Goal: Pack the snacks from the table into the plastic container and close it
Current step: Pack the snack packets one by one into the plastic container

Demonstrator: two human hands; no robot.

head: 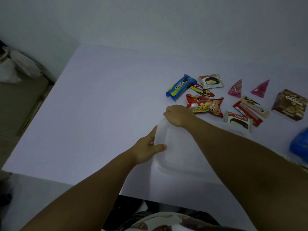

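A clear plastic container [176, 154] with its lid on lies on the white table [100, 114] in front of me. My left hand [146, 148] grips its left edge, thumb on top of the lid. My right hand [177, 115] pinches the lid's far corner. Behind it lie snacks: a blue Cream-O pack [180, 86], a small red Cream-O pack [202, 90], a red chips bag [205, 105], two Choco Pie packs [211, 80] [239, 120], two pink cones [235, 89] [260, 88], two wafer bars [251, 110] and a brown Collon box [290, 105].
A blue bag [300, 145] pokes in at the right edge. The table's near edge [150, 195] runs just above my lap. To the left, beyond the table's edge, sits a bed or couch with pale bags [16, 67]. A plain wall stands behind the table.
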